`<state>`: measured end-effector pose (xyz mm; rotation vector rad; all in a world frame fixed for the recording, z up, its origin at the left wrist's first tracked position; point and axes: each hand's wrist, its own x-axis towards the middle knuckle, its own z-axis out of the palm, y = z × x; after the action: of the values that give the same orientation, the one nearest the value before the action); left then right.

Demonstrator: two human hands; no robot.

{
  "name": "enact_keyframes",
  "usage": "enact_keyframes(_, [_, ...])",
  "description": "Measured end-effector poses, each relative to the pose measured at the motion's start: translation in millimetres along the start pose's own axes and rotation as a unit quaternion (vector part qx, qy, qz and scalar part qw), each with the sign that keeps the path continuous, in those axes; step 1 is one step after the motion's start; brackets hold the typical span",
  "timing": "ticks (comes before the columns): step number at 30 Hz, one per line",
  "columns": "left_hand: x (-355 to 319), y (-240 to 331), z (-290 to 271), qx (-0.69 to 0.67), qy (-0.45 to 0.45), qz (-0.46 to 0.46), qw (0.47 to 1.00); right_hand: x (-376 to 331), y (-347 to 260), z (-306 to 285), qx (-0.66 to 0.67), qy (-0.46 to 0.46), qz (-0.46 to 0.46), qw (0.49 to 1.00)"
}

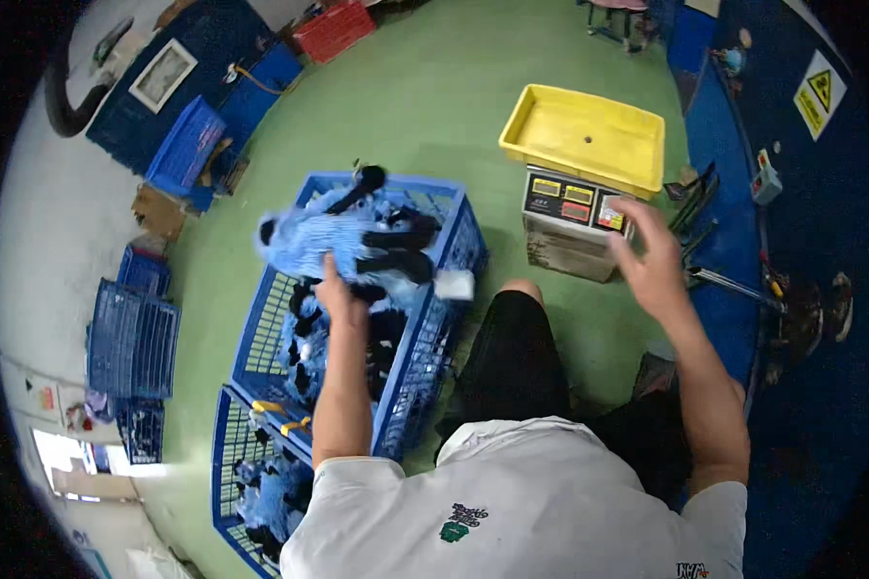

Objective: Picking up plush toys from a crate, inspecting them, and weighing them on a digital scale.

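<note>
A fluffy blue plush toy [319,236] with black limbs is held over the large blue crate. My left hand [338,294] grips it from the near side, most of its fingers hidden by the fur. Near the toy's black legs shows a white tag [454,284], slightly blurred. To the right, my right hand [655,265] hangs by the front of a weighing scale [568,227], its thumb and fingers apart with nothing between them. On top of the scale sits a yellow tray [587,137].
The blue crate [468,227] holds more blue and black plush toys. A second blue crate [224,473] with similar toys stands nearer left. Blue bins [133,338] line the left wall, and a red crate [336,29] stands far off. A blue machine [743,193] flanks my right.
</note>
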<state>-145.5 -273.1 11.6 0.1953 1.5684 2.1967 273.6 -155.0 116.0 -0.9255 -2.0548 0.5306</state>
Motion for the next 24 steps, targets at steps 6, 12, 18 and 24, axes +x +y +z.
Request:
enact_keyframes(6, [43, 128, -274, -0.003, 0.506, 0.052, 0.861, -47, 111, -79, -0.148, 0.059, 0.130, 0.979])
enact_keyframes(12, [-8, 67, -389, 0.116, 0.572, 0.044, 0.811, -69, 153, -107, -0.276, -0.002, 0.259, 0.926])
enact_keyframes(18, [43, -62, -348, 0.344, 0.365, -0.036, 0.864, -61, 177, -109, -0.267, -0.078, 0.296, 0.914])
enact_keyframes(24, [63, -176, -315, 0.567, -0.003, -0.117, 0.815, -82, 200, -122, -0.264, -0.037, 0.281, 0.922])
